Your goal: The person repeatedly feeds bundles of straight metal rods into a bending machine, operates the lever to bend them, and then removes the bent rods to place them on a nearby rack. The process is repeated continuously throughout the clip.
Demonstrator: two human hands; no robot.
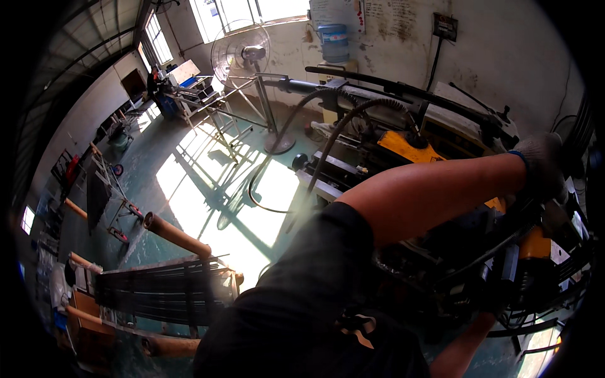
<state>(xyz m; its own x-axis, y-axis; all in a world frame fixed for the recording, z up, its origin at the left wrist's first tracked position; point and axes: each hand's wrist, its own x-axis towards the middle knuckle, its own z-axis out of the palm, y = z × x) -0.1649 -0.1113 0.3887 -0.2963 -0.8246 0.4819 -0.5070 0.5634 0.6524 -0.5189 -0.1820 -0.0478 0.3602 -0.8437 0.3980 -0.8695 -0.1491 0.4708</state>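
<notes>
My left arm reaches across to the right over a dark machine [409, 255]. A grey knit glove covers my left hand [546, 165], which is above the machine's right end. Blur and shadow hide its fingers, so I cannot tell whether it grips anything. Lower down, my right forearm rises to my right hand [495, 295], dark in the shade beside a grey metal block [509, 264] and a yellow machine part [534, 244]. Its fingers do not show clearly. Another yellow cover [409, 146] lies beyond my left forearm, near black ribbed hoses [333, 135].
Behind the machine, a standing fan [254, 53] is next to a metal frame [230, 104]. A blue water bottle [333, 43] stands by the wall. At the lower left, a rack [151, 291] with brown roller-like tubes [176, 235] holds dark strips. A person [153, 85] stands far back.
</notes>
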